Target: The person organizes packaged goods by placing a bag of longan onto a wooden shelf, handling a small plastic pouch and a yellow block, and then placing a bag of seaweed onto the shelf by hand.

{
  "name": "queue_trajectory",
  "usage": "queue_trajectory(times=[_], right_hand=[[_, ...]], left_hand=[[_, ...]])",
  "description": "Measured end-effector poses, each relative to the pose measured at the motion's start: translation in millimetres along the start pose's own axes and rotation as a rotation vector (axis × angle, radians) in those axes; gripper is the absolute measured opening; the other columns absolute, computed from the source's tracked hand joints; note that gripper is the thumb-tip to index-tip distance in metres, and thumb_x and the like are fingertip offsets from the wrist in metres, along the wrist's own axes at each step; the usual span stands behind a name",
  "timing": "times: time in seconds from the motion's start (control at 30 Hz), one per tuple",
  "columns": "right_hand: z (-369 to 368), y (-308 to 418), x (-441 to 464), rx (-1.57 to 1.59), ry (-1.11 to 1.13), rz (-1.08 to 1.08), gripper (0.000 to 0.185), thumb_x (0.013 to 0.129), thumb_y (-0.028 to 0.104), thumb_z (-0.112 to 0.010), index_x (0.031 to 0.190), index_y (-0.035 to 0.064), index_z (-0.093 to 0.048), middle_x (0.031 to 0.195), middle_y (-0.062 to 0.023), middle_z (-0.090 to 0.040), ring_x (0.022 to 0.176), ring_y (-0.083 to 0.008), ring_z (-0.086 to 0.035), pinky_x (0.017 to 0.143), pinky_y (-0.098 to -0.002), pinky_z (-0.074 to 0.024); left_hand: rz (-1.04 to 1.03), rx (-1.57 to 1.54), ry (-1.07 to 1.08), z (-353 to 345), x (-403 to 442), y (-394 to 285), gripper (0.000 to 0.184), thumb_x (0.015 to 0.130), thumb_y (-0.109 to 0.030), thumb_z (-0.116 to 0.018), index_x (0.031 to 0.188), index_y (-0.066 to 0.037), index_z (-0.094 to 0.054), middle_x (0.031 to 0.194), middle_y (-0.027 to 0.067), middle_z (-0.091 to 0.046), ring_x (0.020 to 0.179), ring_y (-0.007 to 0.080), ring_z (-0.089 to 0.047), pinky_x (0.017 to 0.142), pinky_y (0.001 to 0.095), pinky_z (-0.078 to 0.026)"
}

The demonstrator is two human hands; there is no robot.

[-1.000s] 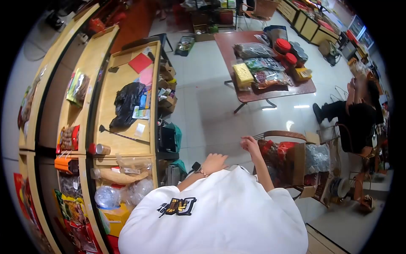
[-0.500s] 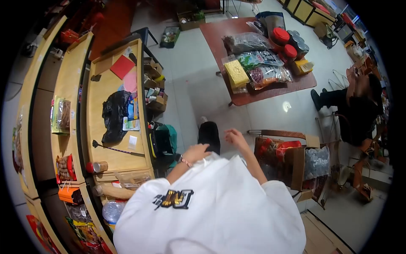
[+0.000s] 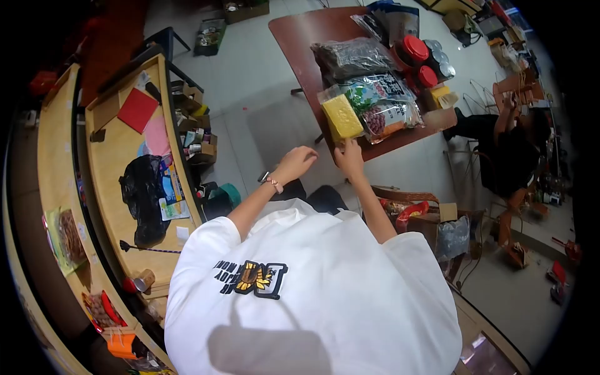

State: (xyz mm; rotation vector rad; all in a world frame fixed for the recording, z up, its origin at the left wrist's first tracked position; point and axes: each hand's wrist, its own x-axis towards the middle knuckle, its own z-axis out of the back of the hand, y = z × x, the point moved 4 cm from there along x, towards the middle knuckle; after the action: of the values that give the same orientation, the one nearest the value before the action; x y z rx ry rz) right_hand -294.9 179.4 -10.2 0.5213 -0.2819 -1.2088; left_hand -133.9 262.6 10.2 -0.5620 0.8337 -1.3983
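A yellow block-shaped packet (image 3: 342, 117) in clear wrapping lies at the near left corner of the red-brown table (image 3: 290, 28). My right hand (image 3: 349, 159) reaches to the packet's near end, its fingers bent and closed on the wrapping there. My left hand (image 3: 296, 164), with a watch and a bracelet on the wrist, hovers short of the table edge. It holds nothing, and its fingers point right, somewhat apart. Beside the packet are a bag of reddish beans (image 3: 387, 120), a green-and-white printed bag (image 3: 372, 90) and a dark clear bag (image 3: 353, 57).
Red-lidded jars (image 3: 415, 50) and stacked cans (image 3: 439, 60) stand farther back on the table. Wooden shelving (image 3: 107, 215) on the left bears a black plastic bag (image 3: 142, 194). A wicker chair (image 3: 400, 195) with a filled box is at right. Another person (image 3: 509, 153) sits farther right.
I have come closer to the table. Both hands have reached forward, and my right hand has gone from open air to the yellow packet's near end.
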Motion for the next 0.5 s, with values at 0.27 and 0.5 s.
queue_trajectory(times=[0.27,0.5], right_hand=[[-0.1,-18.5,53.2,-0.099,-0.126,0.023,0.045,0.073,0.022,-0.060,0.112,0.0027,-0.046,0.110,-0.0173,-0.049,0.099,-0.0359,-0.047,0.080,-0.0433,-0.0417],[-9.0,-50.7,78.7,-0.016,-0.072,0.010,0.056,0.071,0.023,-0.062,0.118,0.0003,-0.042,0.110,-0.0191,-0.049,0.102,-0.0360,-0.046,0.084,-0.0432,-0.0390]], left_hand=[[0.126,-0.357,-0.187,-28.1,81.4,15.4,0.017,0.080,-0.016,-0.059,0.091,-0.004,-0.064,0.086,0.0109,-0.065,0.077,0.0205,-0.063,0.069,0.0287,-0.048],[0.839,-1.260,-0.092,-75.4,95.7,40.4,0.024,0.083,-0.020,-0.058,0.101,-0.004,-0.059,0.102,0.0058,-0.061,0.098,0.0181,-0.055,0.086,0.0310,-0.041]])
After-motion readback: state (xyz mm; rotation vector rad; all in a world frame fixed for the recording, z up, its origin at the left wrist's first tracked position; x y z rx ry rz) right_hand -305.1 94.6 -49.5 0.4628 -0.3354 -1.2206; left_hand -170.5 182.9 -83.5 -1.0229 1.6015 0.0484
